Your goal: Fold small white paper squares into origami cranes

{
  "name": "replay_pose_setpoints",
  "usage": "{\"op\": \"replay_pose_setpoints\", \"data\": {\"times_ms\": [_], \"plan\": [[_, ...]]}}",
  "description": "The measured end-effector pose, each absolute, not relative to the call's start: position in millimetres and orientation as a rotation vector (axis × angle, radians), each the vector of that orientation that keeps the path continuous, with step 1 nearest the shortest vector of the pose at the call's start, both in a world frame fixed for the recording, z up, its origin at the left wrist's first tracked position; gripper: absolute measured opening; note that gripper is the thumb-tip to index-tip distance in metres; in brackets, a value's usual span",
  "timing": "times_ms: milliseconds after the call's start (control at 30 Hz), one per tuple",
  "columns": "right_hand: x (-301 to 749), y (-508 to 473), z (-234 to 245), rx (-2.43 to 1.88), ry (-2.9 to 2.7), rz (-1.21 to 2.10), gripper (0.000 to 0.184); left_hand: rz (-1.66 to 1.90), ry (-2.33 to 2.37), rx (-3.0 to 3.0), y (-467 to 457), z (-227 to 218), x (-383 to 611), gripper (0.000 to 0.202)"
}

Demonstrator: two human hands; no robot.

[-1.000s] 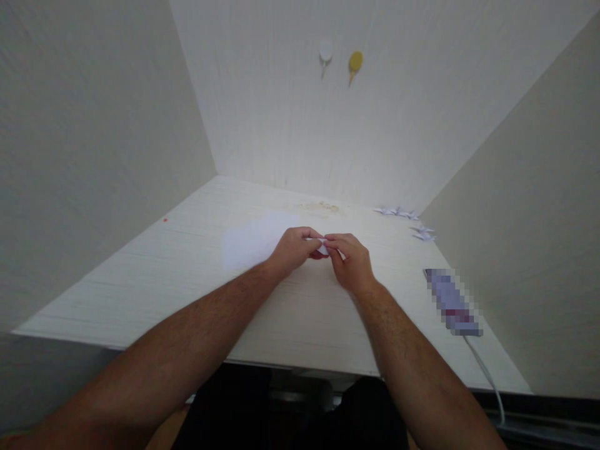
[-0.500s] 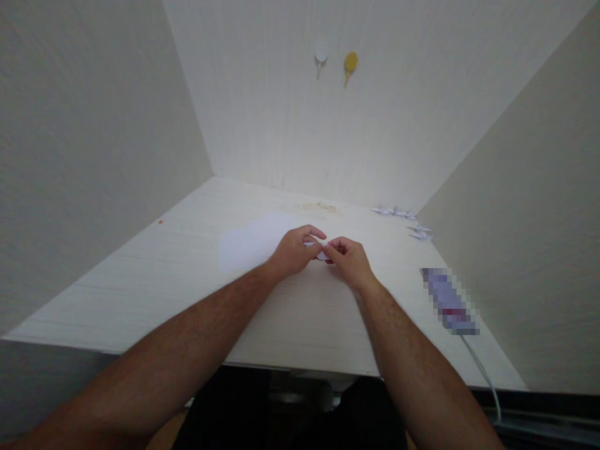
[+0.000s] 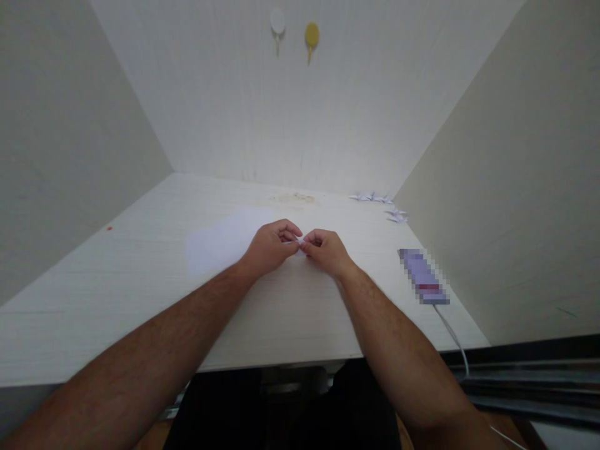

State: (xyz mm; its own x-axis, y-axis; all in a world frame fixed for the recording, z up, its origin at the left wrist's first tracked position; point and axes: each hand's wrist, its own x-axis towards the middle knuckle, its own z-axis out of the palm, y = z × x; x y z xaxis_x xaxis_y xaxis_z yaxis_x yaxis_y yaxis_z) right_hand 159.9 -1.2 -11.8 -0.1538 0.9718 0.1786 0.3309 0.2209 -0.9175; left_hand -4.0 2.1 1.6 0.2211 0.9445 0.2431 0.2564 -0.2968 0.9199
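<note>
Between my two hands is a small folded piece of white paper (image 3: pixel 300 241), mostly covered by the fingers. My left hand (image 3: pixel 274 245) pinches its left side with thumb and fingers. From the other side, my right hand (image 3: pixel 324 249) grips it, thumb against the near face. The fingertips of both hands almost meet just above the white tabletop (image 3: pixel 281 312). Flat on the table, left of my left hand, lies white paper (image 3: pixel 220 240), partly behind that hand and forearm.
Several small folded white paper cranes (image 3: pixel 372 197) stand along the back right corner. A blurred-out phone-like object (image 3: pixel 423 276) with a white cable (image 3: pixel 454 334) lies at the right. White (image 3: pixel 277 22) and yellow (image 3: pixel 312 35) hooks hang on the back wall; a red speck (image 3: pixel 109 229) is far left.
The camera view has turned, shifting the scene left. Both hands still hold the folded paper; their fingertips have come closer together, and less of the paper shows.
</note>
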Motion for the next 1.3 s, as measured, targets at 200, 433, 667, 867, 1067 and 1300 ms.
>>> {"op": "replay_pose_setpoints", "data": {"times_ms": [200, 433, 667, 867, 1067, 1300], "plan": [[163, 0, -8, -1.224, -1.632, 0.902, 0.012, 1.106, 1.107, 1.652, 1, 7, -5, 0.02], [160, -3, -5, -1.293, -1.604, 0.567, 0.01, 1.151, 1.235, 1.634, 3, 3, -4, 0.023], [145, -12, -1, -1.276, -1.608, 0.349, 0.016, 1.39, 1.494, 1.819, -4, 5, 6, 0.015], [146, -8, -1, -1.204, -1.383, 0.652, 0.023, 1.411, 1.125, 2.055, -17, 7, 11, 0.05], [156, -7, 1, -1.316, -1.473, 0.568, 0.01, 1.54, 1.34, 2.108, -6, 9, 0, 0.04], [158, -10, 0, -1.214, -1.587, 0.714, 0.015, 1.114, 1.188, 1.91, 3, 11, -11, 0.017]]}}
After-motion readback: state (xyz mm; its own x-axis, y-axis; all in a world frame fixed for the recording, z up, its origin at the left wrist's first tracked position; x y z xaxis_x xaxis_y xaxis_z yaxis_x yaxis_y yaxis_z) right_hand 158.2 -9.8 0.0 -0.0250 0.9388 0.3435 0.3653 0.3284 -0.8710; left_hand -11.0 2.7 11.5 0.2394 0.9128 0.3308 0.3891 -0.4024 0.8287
